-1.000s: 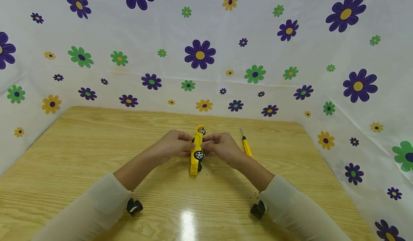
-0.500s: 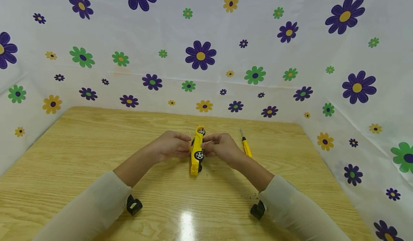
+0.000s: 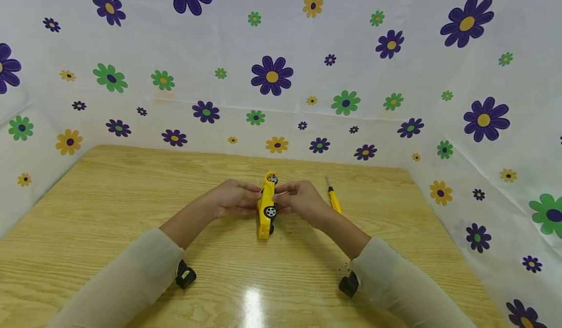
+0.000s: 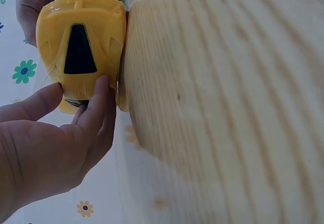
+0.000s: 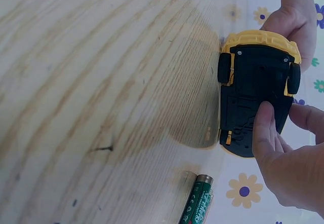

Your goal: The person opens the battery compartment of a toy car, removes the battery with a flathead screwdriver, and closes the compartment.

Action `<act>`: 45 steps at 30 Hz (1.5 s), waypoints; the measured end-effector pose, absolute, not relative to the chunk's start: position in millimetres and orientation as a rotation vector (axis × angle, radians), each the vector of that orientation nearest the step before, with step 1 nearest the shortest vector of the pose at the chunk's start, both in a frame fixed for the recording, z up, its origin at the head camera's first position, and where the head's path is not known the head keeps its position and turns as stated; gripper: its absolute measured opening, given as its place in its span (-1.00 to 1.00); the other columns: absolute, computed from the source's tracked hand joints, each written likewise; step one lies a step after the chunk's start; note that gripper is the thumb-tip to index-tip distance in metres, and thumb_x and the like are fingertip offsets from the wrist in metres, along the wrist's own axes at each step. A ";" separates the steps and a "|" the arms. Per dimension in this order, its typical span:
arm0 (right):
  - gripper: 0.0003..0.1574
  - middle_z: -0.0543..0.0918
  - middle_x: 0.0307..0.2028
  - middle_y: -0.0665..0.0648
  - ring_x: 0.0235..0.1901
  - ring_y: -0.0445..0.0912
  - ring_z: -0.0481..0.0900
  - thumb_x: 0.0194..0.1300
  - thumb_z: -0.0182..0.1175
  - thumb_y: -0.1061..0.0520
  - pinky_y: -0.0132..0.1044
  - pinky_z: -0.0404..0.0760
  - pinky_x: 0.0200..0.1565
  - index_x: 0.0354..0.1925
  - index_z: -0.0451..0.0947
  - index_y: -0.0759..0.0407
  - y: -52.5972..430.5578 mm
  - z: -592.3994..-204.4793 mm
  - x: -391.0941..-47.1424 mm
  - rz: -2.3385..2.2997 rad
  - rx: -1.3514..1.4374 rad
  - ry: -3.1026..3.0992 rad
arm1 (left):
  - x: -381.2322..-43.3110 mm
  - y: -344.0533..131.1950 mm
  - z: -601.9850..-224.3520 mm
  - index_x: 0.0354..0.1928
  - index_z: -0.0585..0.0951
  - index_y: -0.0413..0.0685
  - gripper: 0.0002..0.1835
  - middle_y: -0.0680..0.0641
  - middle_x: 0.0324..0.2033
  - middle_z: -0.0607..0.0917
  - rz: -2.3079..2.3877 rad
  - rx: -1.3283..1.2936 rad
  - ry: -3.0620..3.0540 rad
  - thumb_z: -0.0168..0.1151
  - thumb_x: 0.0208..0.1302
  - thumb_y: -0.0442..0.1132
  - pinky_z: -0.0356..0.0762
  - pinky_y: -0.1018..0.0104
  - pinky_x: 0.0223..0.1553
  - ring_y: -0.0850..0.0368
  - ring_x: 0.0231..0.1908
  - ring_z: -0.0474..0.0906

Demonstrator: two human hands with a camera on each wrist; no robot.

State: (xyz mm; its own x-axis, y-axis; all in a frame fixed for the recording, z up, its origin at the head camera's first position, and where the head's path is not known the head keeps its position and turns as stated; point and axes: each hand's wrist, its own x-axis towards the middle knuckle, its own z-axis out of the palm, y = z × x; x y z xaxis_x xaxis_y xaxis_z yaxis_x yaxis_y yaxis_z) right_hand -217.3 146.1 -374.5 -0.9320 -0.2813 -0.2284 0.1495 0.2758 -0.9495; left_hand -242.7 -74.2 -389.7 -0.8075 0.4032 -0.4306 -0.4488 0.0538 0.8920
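A yellow toy car (image 3: 266,206) stands on its side on the table, wheels and underside facing right. In the left wrist view my left hand (image 4: 66,143) holds it from the roof side, fingertips by the dark window (image 4: 79,51) and thumb at the car's edge. My right hand (image 3: 304,203) holds it from the other side. In the right wrist view its fingers (image 5: 266,127) lie on the black underside (image 5: 253,89), thumb at the edge. Two screws show near one end of the underside. Parts of both hands' fingers are hidden behind the car in the head view.
A screwdriver with a yellow handle (image 3: 334,201) lies to the right of my right hand. In the right wrist view a green battery (image 5: 199,201) lies near the car. Small dark bits (image 3: 344,265) dot the wooden table (image 3: 131,191). A flowered cloth (image 3: 237,35) stands behind.
My left thumb lifted off the car's upper side, the hand eased left, then its fingers came back against the car. The right hand and the car have hardly moved.
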 end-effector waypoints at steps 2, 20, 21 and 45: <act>-0.58 0.73 -0.03 0.28 -0.15 0.01 0.76 0.43 0.28 0.24 0.04 0.72 0.07 0.18 0.56 0.39 146.2 -374.9 -218.4 -1.689 -0.123 2.208 | -242.1 -73.9 -390.2 0.45 0.34 -0.33 -0.50 -0.36 0.33 0.49 1.822 -0.048 1.729 0.10 0.56 -0.34 0.59 -0.03 0.24 -0.21 0.26 0.53; -0.57 0.65 0.14 0.31 -0.03 0.03 0.73 0.47 0.20 0.31 -0.13 0.74 0.06 0.25 0.51 0.42 158.6 -384.3 -228.0 -1.730 -0.082 2.087 | -229.4 -61.7 -379.6 0.35 0.51 -0.24 -0.48 -0.24 0.22 0.59 1.711 -0.056 2.090 0.34 0.42 -0.22 0.73 0.16 0.03 -0.06 0.07 0.64; -0.58 0.65 0.14 0.31 -0.03 0.03 0.73 0.48 0.19 0.32 -0.13 0.74 0.06 0.25 0.51 0.42 159.4 -385.0 -228.6 -1.728 -0.080 2.085 | -228.6 -60.4 -379.2 0.33 0.52 -0.24 -0.49 -0.24 0.20 0.60 1.689 -0.043 2.132 0.35 0.42 -0.22 0.74 0.17 0.00 -0.05 0.06 0.65; -0.62 0.67 0.07 0.38 -0.19 -0.02 0.74 0.48 0.13 0.38 -0.17 0.78 -0.05 0.20 0.53 0.50 165.2 -391.7 -231.7 -1.575 -0.004 2.157 | -226.7 -44.4 -386.8 0.18 0.67 -0.18 -0.56 -0.11 0.13 0.68 1.439 0.159 2.524 0.47 0.30 -0.21 0.69 0.16 0.09 -0.03 0.13 0.58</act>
